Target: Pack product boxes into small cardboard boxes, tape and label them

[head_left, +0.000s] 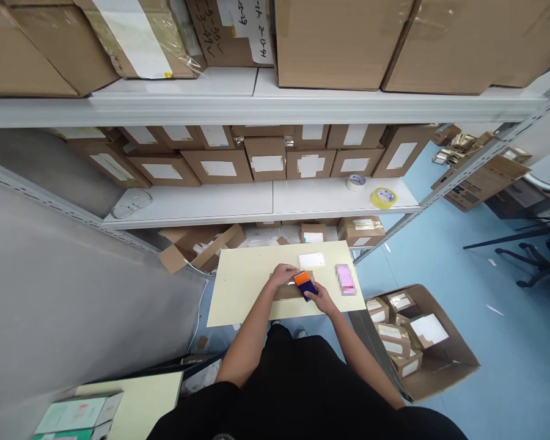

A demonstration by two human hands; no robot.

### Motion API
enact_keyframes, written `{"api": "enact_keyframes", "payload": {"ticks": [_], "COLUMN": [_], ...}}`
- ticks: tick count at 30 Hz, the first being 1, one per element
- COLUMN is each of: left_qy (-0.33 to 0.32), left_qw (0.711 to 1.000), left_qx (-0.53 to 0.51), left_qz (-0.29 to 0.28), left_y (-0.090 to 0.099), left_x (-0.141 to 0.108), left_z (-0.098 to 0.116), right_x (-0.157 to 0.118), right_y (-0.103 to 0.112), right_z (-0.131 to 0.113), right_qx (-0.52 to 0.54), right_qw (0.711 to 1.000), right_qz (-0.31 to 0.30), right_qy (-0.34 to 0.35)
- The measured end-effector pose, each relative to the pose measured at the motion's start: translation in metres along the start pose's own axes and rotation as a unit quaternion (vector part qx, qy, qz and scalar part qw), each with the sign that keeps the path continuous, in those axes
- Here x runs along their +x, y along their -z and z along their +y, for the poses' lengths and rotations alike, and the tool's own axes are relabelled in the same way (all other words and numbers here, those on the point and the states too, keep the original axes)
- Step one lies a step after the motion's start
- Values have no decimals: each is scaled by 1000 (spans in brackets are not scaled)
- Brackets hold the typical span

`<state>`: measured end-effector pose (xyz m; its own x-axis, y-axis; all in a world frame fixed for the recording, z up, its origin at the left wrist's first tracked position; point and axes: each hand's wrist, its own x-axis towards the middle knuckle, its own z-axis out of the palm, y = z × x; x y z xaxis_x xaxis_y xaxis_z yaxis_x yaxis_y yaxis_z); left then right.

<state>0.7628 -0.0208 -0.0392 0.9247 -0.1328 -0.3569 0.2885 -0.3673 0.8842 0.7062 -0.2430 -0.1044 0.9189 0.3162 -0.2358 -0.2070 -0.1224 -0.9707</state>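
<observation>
A small orange and navy box [305, 285] is held tilted above the pale yellow table [242, 287]. My right hand [321, 297] grips its lower, navy end, with the thumb across the near side. At the orange end, the closed fingers of my left hand [285, 274] meet the box's upper left corner; their tips are small and partly hidden. Beneath both hands lies a brown cardboard box [284, 294], partly covered by them. A white card or label sheet [311, 260] lies just beyond, and a blurred pink item [346, 280] is to the right.
Ahead, a white shelf [211, 205] carries labelled cartons, a yellow tape roll [384, 197] and a white tape roll [355, 182]. An open carton [201, 247] stands behind the table's left side. On the right floor, a large carton [458, 360] contains several taped parcels.
</observation>
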Motion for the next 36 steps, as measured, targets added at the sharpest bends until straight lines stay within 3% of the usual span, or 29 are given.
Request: {"api": "enact_keyframes", "payload": {"ticks": [3,7,15,24,31,36], "left_qy": [6,21,15,8,-6,-3], "left_qw": [998,997,997,983,954,936], "left_qx": [-56,-73,-35,-38,-68,-77], "left_qz": [-31,-28,68,179,291,343], "left_y": [4,6,0,-1,32,57], "left_x": [-1,-2,-10,-33,-45,-58], "left_z": [0,1,8,24,24,0], "right_x": [-3,-5,-11,1,9,13], "right_y": [-2,-4,-3,10,35,50], "right_z": [2,4,-10,-55,-74,-82], "right_qx": [-14,-22,-121,-239,-265,-302], "right_qw": [1000,1000,992,970,964,953], "right_qz": [8,5,17,40,6,-22], "right_qy": [0,11,32,16,32,24]}}
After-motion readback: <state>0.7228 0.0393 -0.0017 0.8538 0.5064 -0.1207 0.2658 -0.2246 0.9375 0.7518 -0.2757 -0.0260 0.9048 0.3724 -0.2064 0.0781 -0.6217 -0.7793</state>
